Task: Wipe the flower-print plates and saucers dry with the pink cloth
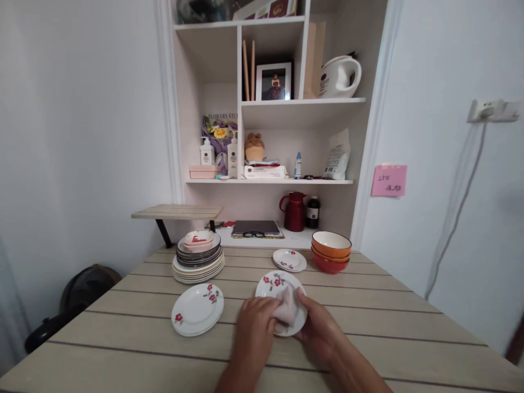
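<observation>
A white plate with red flowers (275, 283) is held tilted above the wooden table (368, 322), near its middle. My left hand (254, 319) presses a pale pink cloth (287, 307) against the plate's face. My right hand (318, 327) grips the plate's right rim from below. To the left, flat on the table, lies a short stack of matching flowered plates (197, 308).
A tall stack of mixed plates with a pink dish on top (198, 256) stands at the back left. A small flowered plate (289, 260) and stacked orange bowls (331, 251) sit at the back right. Shelves with bottles, a red jug and a kettle rise behind.
</observation>
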### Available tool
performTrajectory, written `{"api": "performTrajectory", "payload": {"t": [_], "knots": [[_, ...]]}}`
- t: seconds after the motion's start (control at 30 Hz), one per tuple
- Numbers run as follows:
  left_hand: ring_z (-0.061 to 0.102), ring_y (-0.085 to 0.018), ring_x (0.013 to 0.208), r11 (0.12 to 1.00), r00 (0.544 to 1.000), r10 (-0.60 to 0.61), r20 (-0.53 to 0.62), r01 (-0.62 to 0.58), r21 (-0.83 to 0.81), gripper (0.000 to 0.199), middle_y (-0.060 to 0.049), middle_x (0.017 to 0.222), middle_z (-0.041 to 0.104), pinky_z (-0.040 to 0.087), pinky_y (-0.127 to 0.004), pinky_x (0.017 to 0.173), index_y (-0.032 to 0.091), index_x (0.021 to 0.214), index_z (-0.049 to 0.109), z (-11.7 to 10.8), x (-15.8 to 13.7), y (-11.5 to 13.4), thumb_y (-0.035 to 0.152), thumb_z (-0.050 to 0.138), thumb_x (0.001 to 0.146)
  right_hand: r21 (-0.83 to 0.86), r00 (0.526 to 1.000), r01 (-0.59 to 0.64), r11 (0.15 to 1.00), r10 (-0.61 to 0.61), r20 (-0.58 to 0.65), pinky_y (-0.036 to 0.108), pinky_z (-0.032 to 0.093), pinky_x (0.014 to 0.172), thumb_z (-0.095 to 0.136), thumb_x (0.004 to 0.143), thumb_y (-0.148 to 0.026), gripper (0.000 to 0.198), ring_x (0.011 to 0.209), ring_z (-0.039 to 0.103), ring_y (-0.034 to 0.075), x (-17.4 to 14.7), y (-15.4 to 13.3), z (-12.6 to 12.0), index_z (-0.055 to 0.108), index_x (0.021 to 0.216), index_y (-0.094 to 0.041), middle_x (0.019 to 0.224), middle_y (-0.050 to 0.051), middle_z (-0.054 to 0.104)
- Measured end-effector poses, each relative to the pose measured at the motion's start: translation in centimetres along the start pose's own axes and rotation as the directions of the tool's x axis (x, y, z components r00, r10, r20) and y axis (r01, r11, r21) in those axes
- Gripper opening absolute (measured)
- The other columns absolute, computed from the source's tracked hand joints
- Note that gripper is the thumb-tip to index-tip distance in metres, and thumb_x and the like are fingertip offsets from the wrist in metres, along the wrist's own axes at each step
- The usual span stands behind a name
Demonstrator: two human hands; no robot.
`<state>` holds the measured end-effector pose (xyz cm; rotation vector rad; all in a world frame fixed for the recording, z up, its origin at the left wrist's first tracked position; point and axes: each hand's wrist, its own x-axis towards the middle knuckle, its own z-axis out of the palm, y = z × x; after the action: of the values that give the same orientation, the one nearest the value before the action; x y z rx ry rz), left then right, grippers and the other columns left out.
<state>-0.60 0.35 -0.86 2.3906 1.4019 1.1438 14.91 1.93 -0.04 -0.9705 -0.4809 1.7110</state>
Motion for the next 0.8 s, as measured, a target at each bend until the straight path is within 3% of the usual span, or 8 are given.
{"api": "performTrajectory", "payload": {"t": [0.1,0.23,0.37,0.47,0.6,0.73,0.8], "knots": [[0.059,-0.022,0.105,1.000,1.000,-0.013,0.010,0.013,0.003,0.045,-0.004,0.112,0.070,0.040,-0.043,0.098,0.025,0.110,0.067,-0.2,0.0,0.1,0.004,0.049,0.075,-0.048,0.999,-0.028,0.998,0.030,0.044,0.036,0.055,0.063,0.055,0.089,-0.038,0.033,0.064,0.068,0.021,0.0,0.9,0.4,0.060,0.109,-0.012,0.079,0.010,0.074],[0.056,-0.020,0.112,0.976,0.972,0.208,0.108,-0.200,-0.084,0.050,-0.001,0.117,0.068,0.034,-0.042,0.106,0.029,0.114,0.064,0.1,-0.3,1.0,0.002,0.051,0.073,-0.037,0.997,-0.041,0.998,0.044,0.066,0.030,0.052,0.056,0.051,0.091,-0.038,0.033,0.056,0.064,0.019,0.1,0.9,0.5,0.064,0.091,-0.007,0.068,0.011,0.071],[0.053,-0.017,0.117,0.948,0.942,0.303,0.147,-0.282,-0.145,0.054,0.001,0.124,0.065,0.037,-0.037,0.103,0.030,0.116,0.062,0.6,-0.5,1.7,-0.001,0.048,0.074,0.101,0.984,-0.116,0.988,0.100,0.146,0.032,0.055,0.069,0.048,0.092,-0.041,0.040,0.066,0.068,0.022,0.0,-0.3,-0.1,0.063,0.088,-0.005,0.073,0.016,0.072],[0.055,-0.018,0.112,0.967,0.964,0.241,0.113,-0.228,-0.116,0.052,0.001,0.121,0.066,0.039,-0.038,0.101,0.029,0.113,0.063,0.8,-0.6,1.5,-0.001,0.048,0.072,0.142,0.995,-0.068,0.988,0.058,0.078,0.036,0.055,0.074,0.051,0.091,-0.042,0.036,0.073,0.070,0.024,0.0,-1.1,-0.4,0.062,0.095,-0.008,0.078,0.015,0.073],[0.057,-0.019,0.106,0.992,0.993,0.112,0.040,-0.109,-0.064,0.049,0.000,0.112,0.069,0.036,-0.041,0.102,0.028,0.109,0.065,0.6,-0.4,0.8,-0.001,0.049,0.072,0.040,0.999,0.016,0.999,-0.015,-0.045,0.031,0.054,0.060,0.053,0.090,-0.039,0.028,0.060,0.066,0.019,0.1,-0.8,-0.1,0.060,0.099,-0.013,0.072,0.007,0.073],[0.058,-0.021,0.105,0.999,1.000,0.023,0.017,-0.022,-0.030,0.046,-0.002,0.109,0.070,0.032,-0.046,0.106,0.027,0.108,0.065,0.0,-0.1,0.2,0.002,0.050,0.073,-0.050,1.000,-0.019,0.999,0.019,0.003,0.031,0.053,0.059,0.054,0.090,-0.036,0.026,0.060,0.066,0.018,0.2,0.6,0.3,0.060,0.104,-0.015,0.076,0.006,0.073],[0.057,-0.021,0.108,0.997,0.998,0.055,0.037,-0.053,-0.047,0.047,-0.002,0.112,0.069,0.028,-0.047,0.108,0.028,0.111,0.065,-0.1,-0.2,0.4,0.002,0.050,0.074,-0.065,0.999,-0.017,0.998,0.020,0.043,0.031,0.053,0.058,0.054,0.090,-0.037,0.028,0.060,0.066,0.019,0.2,1.1,0.4,0.061,0.102,-0.013,0.075,0.008,0.073]]}}
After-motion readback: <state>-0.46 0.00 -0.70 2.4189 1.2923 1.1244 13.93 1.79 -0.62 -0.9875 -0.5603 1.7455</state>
